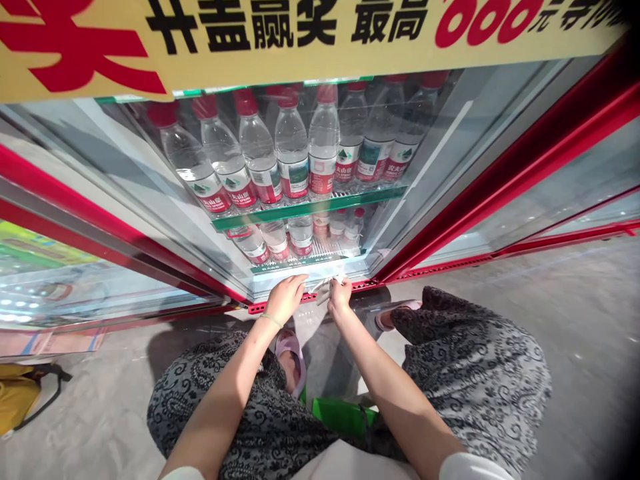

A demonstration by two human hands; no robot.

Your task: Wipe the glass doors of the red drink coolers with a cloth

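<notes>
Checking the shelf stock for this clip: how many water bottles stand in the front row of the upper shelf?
8 water bottles side by side along the upper shelf, from far left to far right; more red caps behind suggest hidden rows.

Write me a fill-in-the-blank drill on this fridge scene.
1. The water bottles have ____ caps.
2. Both hands are at the fridge's ____ edge.
3. The right hand grips a small ____ cloth.
4. The left hand rests ____ the cloth.

Missing words: red; bottom; white; beside

white short sleeves, grey paisley trousers, lilac slippers, thin wristband
</notes>
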